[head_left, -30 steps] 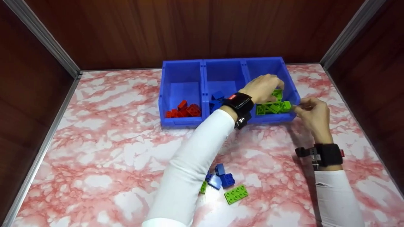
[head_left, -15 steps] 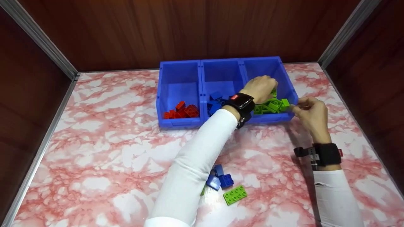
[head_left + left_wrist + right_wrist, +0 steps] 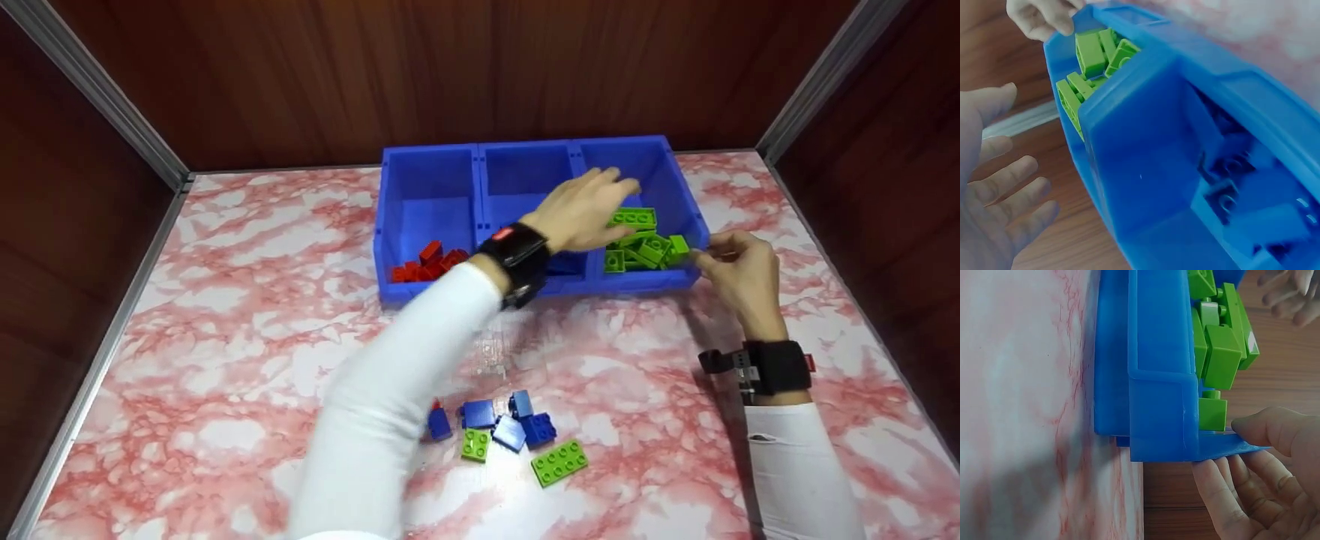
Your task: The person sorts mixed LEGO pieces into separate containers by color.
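Observation:
A blue three-compartment bin (image 3: 427,294) stands at the back of the table. My left hand (image 3: 581,214) hovers over the divider between its middle and right compartments. In the left wrist view that hand (image 3: 999,197) has its fingers spread and holds nothing. Below its fingertips a long green brick (image 3: 634,218) lies on the pile of green bricks (image 3: 651,251) in the right compartment. At the bin's right front corner, my right hand (image 3: 742,274) pinches the side wall. The right wrist view has the thumb (image 3: 1266,427) inside the wall and the fingers outside.
Red bricks (image 3: 431,262) fill the front of the left compartment, blue bricks (image 3: 1258,197) the middle one. On the marbled table nearer the person lie several blue bricks (image 3: 538,429), a small green brick (image 3: 475,445) and a longer green one (image 3: 559,463). Brown panels (image 3: 480,75) surround the table.
My left hand has let go of the long green brick in the right compartment and moved left, fingers opening. Its sleeve has shifted left, uncovering more loose bricks. The right hand has kept its grip.

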### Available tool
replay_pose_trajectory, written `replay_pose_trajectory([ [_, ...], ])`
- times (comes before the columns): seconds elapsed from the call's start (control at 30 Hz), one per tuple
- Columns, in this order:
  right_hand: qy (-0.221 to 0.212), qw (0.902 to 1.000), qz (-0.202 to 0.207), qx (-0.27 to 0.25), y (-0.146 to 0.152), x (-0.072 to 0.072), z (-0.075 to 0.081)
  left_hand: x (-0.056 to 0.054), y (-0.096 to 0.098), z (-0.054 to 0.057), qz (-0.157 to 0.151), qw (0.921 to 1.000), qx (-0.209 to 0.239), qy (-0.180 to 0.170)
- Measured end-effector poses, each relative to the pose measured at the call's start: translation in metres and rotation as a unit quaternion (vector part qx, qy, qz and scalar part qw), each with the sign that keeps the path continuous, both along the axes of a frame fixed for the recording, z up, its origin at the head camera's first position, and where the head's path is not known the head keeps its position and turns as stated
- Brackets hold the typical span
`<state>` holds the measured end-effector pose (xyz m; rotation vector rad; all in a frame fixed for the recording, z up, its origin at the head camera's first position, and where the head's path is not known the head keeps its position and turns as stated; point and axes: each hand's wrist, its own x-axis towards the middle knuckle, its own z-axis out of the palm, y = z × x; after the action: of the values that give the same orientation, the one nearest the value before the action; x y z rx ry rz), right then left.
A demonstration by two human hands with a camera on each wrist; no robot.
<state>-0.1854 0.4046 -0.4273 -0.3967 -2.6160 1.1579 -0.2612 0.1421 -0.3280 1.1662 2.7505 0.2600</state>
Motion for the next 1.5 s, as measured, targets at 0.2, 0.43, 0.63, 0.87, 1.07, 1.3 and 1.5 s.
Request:
replay_pose_trajectory([
  [0.2, 0.0, 1.0, -0.003, -0.004, 0.002, 0.0, -0.001, 0.032, -0.053, -0.001, -0.064, 0.9976, 0.027, 0.004],
  [0.43, 0.016, 0.9998, -0.003, -0.012, 0.002, 0.002, -0.001, 0.068, -0.112, -0.011, -0.101, 0.994, 0.039, -0.008],
  [0.63, 0.009, 0.9999, -0.004, -0.012, 0.003, 0.002, -0.002, 0.09, -0.155, -0.029, -0.108, 0.9923, 0.054, -0.029],
  [0.87, -0.002, 0.9999, -0.007, -0.009, 0.001, 0.001, -0.001, 0.111, -0.197, -0.051, -0.077, 0.9931, 0.078, -0.041],
  [1.07, -0.003, 0.9999, -0.009, -0.005, 0.0, 0.0, -0.001, 0.131, -0.224, -0.07, -0.03, 0.9918, 0.09, -0.086],
  [1.3, 0.012, 0.9999, -0.011, -0.002, -0.001, 0.0, 0.0, 0.146, -0.243, -0.099, 0.001, 0.9848, 0.082, -0.153],
  [1.5, 0.012, 0.9999, -0.01, -0.002, -0.002, 0.0, -0.001, 0.148, -0.247, -0.117, -0.005, 0.9802, 0.091, -0.176],
])
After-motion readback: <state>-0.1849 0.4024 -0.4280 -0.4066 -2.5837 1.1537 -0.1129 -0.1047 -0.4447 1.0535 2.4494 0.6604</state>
